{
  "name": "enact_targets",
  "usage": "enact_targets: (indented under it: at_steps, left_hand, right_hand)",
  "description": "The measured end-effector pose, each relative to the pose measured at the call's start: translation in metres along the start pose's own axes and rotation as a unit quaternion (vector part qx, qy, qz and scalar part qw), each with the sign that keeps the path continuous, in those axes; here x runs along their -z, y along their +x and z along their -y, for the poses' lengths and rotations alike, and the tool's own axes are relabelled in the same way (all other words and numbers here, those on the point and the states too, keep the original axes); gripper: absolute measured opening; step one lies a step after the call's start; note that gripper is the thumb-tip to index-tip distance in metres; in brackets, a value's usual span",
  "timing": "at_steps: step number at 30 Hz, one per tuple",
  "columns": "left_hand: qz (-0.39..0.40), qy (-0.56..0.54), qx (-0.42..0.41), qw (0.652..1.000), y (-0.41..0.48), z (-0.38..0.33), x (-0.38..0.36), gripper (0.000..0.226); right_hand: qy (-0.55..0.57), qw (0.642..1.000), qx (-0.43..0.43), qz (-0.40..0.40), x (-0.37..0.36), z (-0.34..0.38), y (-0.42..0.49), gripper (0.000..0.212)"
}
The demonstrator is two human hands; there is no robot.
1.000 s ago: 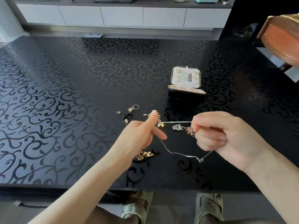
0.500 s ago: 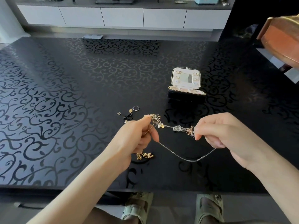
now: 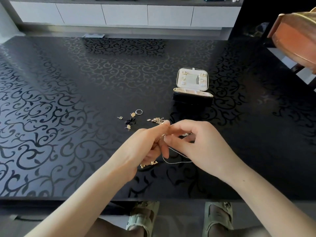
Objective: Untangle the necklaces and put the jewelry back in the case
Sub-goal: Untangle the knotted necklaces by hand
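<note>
**Inspector:** Left part of the tabletop (image 3: 51, 100)?

**Assistant:** Glossy black with a matt scrollwork pattern. Loose pieces lie on it: a small gold stud (image 3: 120, 118), a knobbly black cluster (image 3: 130, 120), a flat gold disc earring (image 3: 133, 114), a thin silver hoop (image 3: 138, 112), and a heap of fine gold chain (image 3: 158, 120).

**Inspector:** The hands?

**Assistant:** The left hand (image 3: 145, 149), fingers curled, pinches the tangled necklaces (image 3: 163, 135) above the tabletop. Gold charms (image 3: 148, 164) show below its palm. A thin silver chain (image 3: 177, 162) droops in a loop between both hands. The right hand (image 3: 203, 144) pinches the same tangle, its fingertips touching the left's.

**Inspector:** The case?

**Assistant:** The jewelry case (image 3: 192, 100) stands beyond the hands to the right, well apart from them. It has a black shell, a zip edge and cream lining. The lid is upright, with small items fixed inside.
</note>
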State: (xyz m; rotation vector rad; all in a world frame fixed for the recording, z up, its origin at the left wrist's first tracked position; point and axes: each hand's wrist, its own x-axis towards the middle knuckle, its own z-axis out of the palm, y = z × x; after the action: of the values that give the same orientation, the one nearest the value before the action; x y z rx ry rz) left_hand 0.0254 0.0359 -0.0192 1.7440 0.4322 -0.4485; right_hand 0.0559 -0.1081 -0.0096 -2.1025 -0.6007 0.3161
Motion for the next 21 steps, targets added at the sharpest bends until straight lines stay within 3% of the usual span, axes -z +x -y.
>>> enact_targets:
  at_steps: [3, 12, 16, 21]
  left_hand:
    - [-0.010, -0.003, -0.007, 1.000, -0.001, -0.001, -0.002, 0.067]
    - [-0.061, -0.026, -0.039, 0.997, -0.005, -0.003, 0.002, 0.064]
    - [-0.058, -0.006, -0.029, 0.998, -0.005, -0.003, 0.003, 0.067]
    - [-0.028, 0.012, -0.023, 0.999, -0.007, -0.003, -0.001, 0.069]
  right_hand:
    - [0.040, 0.999, 0.003, 0.011, -0.001, 0.003, 0.001, 0.009]
    - [0.193, 0.973, -0.115, 0.044, 0.018, -0.004, 0.001, 0.014]
    - [0.151, 0.981, -0.111, 0.049, 0.019, -0.004, -0.001, 0.014]
    - [0.070, 0.996, -0.047, 0.022, 0.006, -0.002, -0.001, 0.011]
